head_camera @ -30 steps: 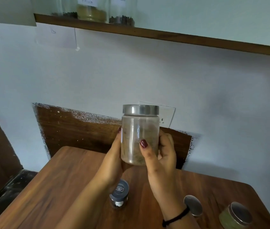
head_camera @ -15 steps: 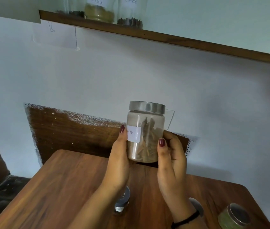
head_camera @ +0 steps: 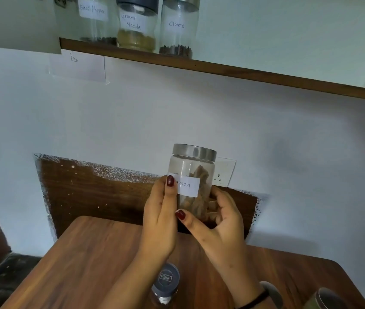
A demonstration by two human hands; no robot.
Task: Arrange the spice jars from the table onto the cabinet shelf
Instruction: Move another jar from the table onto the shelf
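A sec ago the cinnamon jar [head_camera: 190,186] showed me its blank side. I've since turned it w/ both hands so the paper label (only "amon" readable past my thumb) faces me. That means it's ID'd, so I reckon the lift to the shelf [head_camera: 244,73] is next, where there's room right of the Cloves jar [head_camera: 178,27]. My left fingers [head_camera: 168,192] curl round the jar's left side, thumb over the label's edge. My right fingers [head_camera: 221,197] cup its lower right, thumb across the front. The jar's in the air over the back of the desk [head_camera: 87,253], well below the shelf. Long axis vertical, steel lid up, sticks inside approx upright.
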